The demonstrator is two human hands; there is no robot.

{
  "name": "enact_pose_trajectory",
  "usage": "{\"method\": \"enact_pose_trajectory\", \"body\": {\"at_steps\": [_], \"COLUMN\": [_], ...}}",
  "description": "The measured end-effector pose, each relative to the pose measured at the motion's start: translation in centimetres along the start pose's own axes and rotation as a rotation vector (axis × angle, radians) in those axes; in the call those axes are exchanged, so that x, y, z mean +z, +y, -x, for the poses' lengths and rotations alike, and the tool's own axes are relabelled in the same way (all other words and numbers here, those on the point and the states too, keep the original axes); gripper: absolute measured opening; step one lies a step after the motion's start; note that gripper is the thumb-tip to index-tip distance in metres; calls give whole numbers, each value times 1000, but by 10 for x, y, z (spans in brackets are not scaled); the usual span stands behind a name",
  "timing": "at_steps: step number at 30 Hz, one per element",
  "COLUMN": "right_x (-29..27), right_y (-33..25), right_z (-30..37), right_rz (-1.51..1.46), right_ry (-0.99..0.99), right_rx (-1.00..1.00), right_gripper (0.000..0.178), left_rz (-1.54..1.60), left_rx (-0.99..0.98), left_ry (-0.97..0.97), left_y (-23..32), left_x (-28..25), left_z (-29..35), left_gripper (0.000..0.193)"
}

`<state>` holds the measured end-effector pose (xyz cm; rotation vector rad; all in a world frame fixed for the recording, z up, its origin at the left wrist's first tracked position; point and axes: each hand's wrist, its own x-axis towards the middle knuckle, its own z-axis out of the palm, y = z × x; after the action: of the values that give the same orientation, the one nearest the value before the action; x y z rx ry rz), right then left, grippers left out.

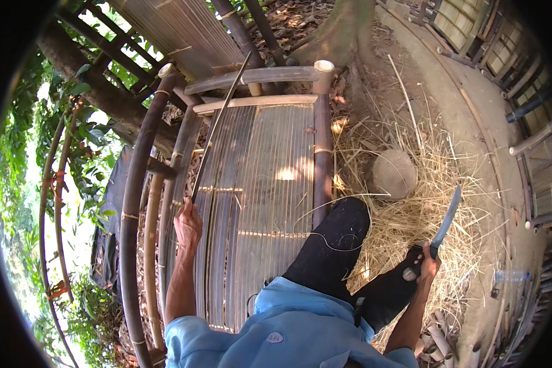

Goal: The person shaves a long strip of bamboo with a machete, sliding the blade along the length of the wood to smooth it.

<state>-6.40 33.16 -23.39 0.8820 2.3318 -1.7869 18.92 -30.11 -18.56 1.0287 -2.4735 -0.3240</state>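
Note:
My left hand (189, 223) is closed round the lower end of a long, thin, dark bamboo strip (219, 120). The strip slants up and away over the slatted seat of a bamboo bench (279, 144), its far tip reaching past the bench's far rail. On the other side, my right hand (429, 265) grips a machete (449, 213) by its handle, the blade pointing up and away over the shavings. A thin, pale, curled strip (343, 248) lies across my dark trouser leg. I sit on the near part of the bench.
Pale bamboo shavings (435, 288) cover the ground to the right, around a round wood stump (395, 175). A tree trunk (334, 37) stands beyond the bench. Bamboo rails (142, 184) line the left side. A clear plastic bottle (510, 276) lies at the far right.

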Motion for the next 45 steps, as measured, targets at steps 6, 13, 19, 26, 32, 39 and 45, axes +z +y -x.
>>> {"method": "enact_pose_trajectory", "body": {"at_steps": [6,13,19,26,32,39,45], "right_x": [10,9,7,7,9,8,4], "right_y": [6,7,7,5,-1,8,10], "right_z": [-8,-9,-8,-4,1,-8,-17], "right_rz": [-38,50,40,77,93,75,160], "right_ry": [-34,-72,-45,-47,-47,-63,-55], "right_rx": [-75,-77,-92,-95,-120,-112,-81], "right_gripper": [30,34,35,38,39,38,39], "left_rz": [40,116,160,197,228,138,-23], "left_rx": [-166,-353,-390,-390,-366,-234,-253], "left_ry": [-43,-10,-58,-54,-60,-80,-79], "left_y": [28,-2,-3,9,14,-38,-76], "left_x": [-52,-30,-7,2,9,12,-2], "left_z": [39,112,119,116,113,94,62], "left_gripper": [25,36,34,33,32,29,27]}}
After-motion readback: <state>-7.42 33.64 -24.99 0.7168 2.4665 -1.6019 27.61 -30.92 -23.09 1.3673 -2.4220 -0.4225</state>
